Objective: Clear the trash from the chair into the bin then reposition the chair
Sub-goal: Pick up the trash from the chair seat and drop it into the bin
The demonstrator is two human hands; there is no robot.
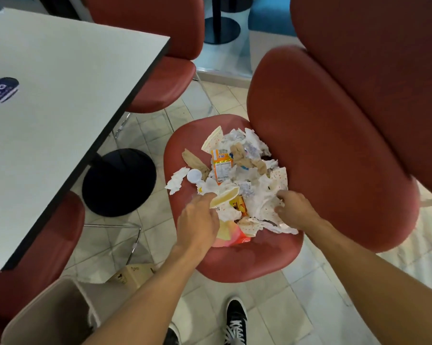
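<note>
Chair [234,265]: red padded seat, sitting centre-right on the tiled floor [297,302], backrest rising to the right w/ another red chair back overlapping it at top right.
Trash [244,175]: lying heaped on the seat, filling most of it; crumpled white napkins, dotted paper wrappers, brown paper bits, an orange snack packet [221,166] w/ a nutrition label, a white round lid [194,176] at the left edge.
Stray napkin [177,180]: sitting just left of the lid, near the seat's left rim.
Left hand [200,220]: reaching into the near-left part of the pile, fingers curling round a pale yellow wedge-shaped wrapper [224,196]; grip looks closed on it, though fingertips are partly hidden under the paper.
Right hand [293,209]: resting on the near-right part of the pile, fingers bent and pressing into dotted white paper [264,207]; can't tell whether it's actually gripping any.
Pink/orange bag [231,236]: poking out from under the pile at the seat's front, just beside the left wrist.
Bin [50,312]: beige, open top, standing at bottom left, well apart from the seat, partly behind the left forearm.
Table [60,100]: grey top w/ dark edge, taking up the left side, blue sticker on it, black round base [119,181] below.
Cardboard box [135,272]: lying on the floor btwn bin and chair.
Shoe [236,319]: black w/ white laces, showing at bottom centre.
</note>
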